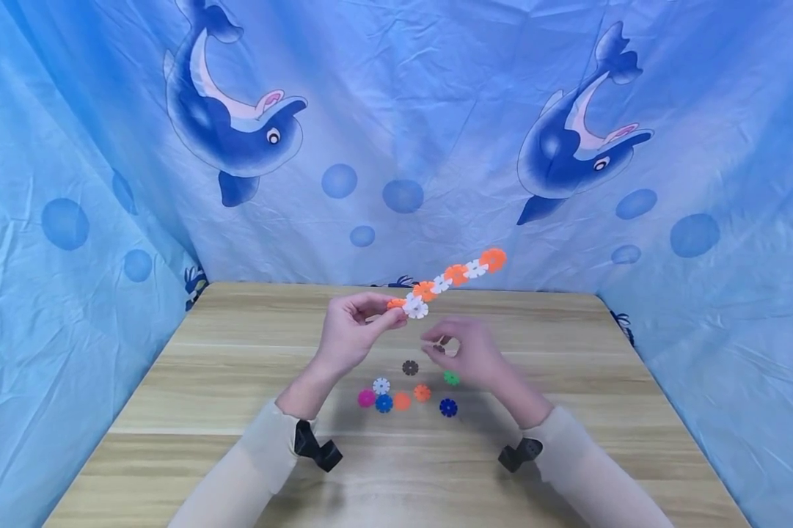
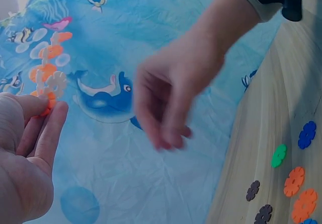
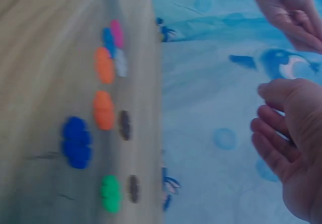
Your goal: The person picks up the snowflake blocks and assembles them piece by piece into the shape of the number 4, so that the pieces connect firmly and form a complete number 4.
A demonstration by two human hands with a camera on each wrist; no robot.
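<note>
My left hand [image 1: 353, 330] holds up a chain of orange and white snowflake discs [image 1: 457, 275], pinching the orange disc at its near end between thumb and fingers. The chain slants up to the right, and a white disc [image 1: 416, 306] sits beside the fingertips. To the right, my right hand [image 1: 469, 352] hovers over the table, blurred, its fingers loosely curled with nothing between them. Below it lie a dark brown disc [image 3: 133, 189] and a green disc [image 1: 452, 378]. Another dark brown disc [image 1: 410, 367] lies to their left.
Loose on the wooden table [image 1: 238, 411] are a white disc [image 1: 381, 385], a pink disc [image 1: 366, 398], a light blue disc [image 1: 384, 403], two orange discs [image 1: 422, 393] and a dark blue disc [image 1: 448, 408]. A blue dolphin-print curtain [image 1: 396, 132] surrounds the table's back and sides.
</note>
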